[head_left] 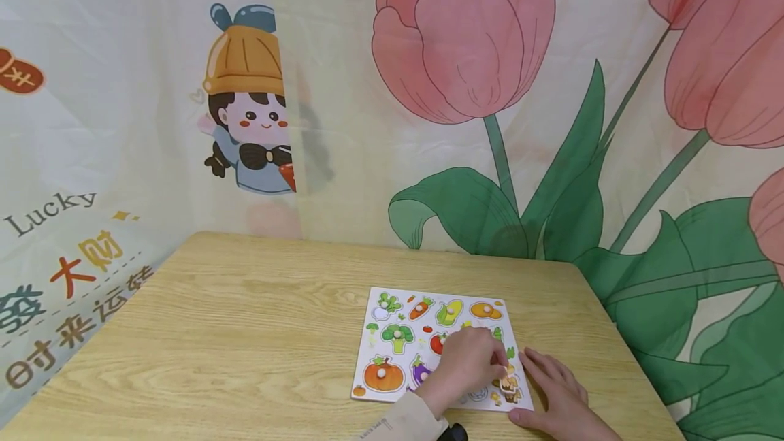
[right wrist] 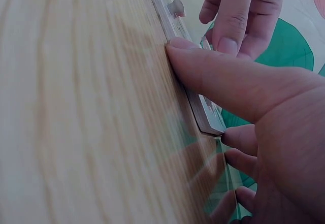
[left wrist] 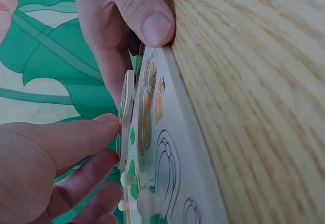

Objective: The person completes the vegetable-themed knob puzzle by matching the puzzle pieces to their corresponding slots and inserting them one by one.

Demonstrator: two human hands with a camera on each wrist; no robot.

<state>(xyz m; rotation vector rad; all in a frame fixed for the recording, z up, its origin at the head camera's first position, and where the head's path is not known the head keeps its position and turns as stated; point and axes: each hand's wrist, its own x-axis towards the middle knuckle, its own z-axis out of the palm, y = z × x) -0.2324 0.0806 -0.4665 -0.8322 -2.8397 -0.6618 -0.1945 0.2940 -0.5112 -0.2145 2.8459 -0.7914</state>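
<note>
A white wooden vegetable peg puzzle board lies on the table. My left hand reaches over its right part, pinching a thin flat puzzle piece between thumb and fingers. The piece stands on edge just above the board's right corner; its picture is mostly hidden. My right hand grips the board's near right corner, thumb on the near edge and fingers on the right side. Knobbed pieces sit in the board, among them a pumpkin, a broccoli and a corn. An outlined recess shows near the front edge.
The wood-grain table extends left of and behind the board. A printed cloth with tulips and a cartoon figure hangs behind the table. A dark object shows at the bottom edge by the left sleeve.
</note>
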